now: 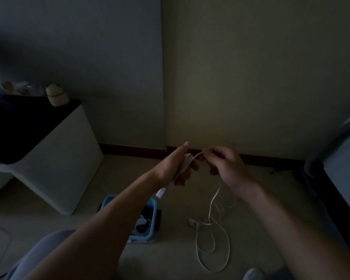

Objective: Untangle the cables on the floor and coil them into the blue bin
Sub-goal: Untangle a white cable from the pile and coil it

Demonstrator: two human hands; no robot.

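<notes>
Coiling step. The blue bin (141, 238) stands on the floor under the left forearm. Above it the left hand (173, 168) grips several loops of the white cable (184, 164), and the right hand (227, 164) pinches the strand feeding them. The slack lies looped on the floor beside the bin, so the next turns probably call for drawing it up without snagging.

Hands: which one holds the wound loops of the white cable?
The left hand: loops of the white cable sit bunched in its grip. The right hand only pinches the single strand leaving that bunch, and the rest trails to the floor.
</notes>
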